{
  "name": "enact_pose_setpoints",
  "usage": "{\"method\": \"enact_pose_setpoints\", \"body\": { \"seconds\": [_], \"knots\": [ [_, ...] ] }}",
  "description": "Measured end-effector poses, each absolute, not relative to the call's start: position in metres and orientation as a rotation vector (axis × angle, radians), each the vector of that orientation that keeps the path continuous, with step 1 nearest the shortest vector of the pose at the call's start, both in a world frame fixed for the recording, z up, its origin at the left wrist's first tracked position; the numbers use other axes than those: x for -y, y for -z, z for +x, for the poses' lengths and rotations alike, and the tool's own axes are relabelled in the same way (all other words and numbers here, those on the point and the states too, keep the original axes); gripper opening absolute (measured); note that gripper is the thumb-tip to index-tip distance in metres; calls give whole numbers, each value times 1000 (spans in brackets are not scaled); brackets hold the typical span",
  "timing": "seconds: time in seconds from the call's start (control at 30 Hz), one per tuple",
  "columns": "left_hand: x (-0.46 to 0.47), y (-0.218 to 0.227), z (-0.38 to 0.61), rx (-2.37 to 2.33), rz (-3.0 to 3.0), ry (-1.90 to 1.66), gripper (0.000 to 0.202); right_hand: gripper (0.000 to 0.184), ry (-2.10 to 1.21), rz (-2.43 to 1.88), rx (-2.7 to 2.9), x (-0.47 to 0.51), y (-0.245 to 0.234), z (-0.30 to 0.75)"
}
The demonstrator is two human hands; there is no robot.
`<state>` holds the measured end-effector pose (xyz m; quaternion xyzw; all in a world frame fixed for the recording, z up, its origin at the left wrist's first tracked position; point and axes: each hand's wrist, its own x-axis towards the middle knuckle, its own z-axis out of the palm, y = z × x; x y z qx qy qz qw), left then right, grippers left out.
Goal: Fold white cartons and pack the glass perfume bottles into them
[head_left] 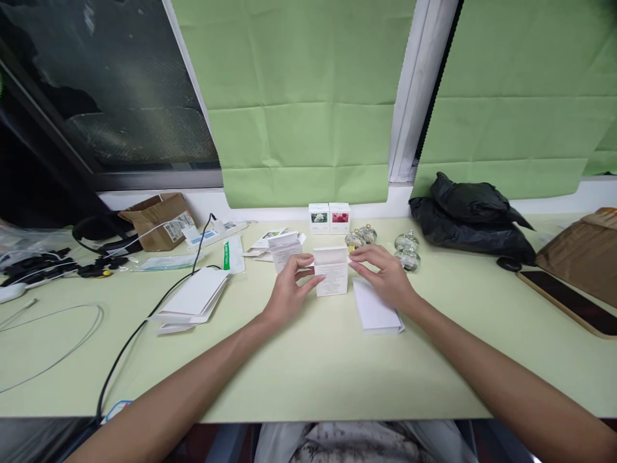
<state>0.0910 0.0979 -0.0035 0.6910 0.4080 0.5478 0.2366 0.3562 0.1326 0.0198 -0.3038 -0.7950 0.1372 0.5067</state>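
Note:
A small white carton (332,278) with printed text stands upright on the table between my hands, its top open. My left hand (290,287) grips the carton's left side, thumb across its front. At the upper right corner, my right hand (385,273) pinches the edge of a white flap. Below that hand lies a flat white box (375,310). Another printed white carton (284,249) stands just behind my left hand. Ornate glass jars (407,251) with gold-coloured trim sit behind my right hand.
Two white boxes with flower pictures (329,218) stand at the back by the window. Folded white cartons (195,299) are stacked at left, beside a black cable (139,328). A black plastic bag (472,218), a phone (571,301) and a cardboard box (585,254) lie at right.

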Motion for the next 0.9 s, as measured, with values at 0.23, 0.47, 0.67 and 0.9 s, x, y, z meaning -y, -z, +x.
{"method": "enact_pose_setpoints", "body": {
  "seconds": [0.23,0.47,0.67,0.9],
  "knots": [
    [-92,2,95,-1174,1691,-1421,34,24,-793,-817,1689,-130,-10,345],
    [-93,-3,95,-1183,1768,-1454,45,40,-705,-916,2006,-137,-35,370],
    [-94,-5,92,-1211,1800,-1467,72,64,-715,-1224,2478,-148,-56,417],
    [-88,-9,92,-1199,1978,-1463,83,58,-751,-1279,2583,-154,-46,423]
  ]
}}
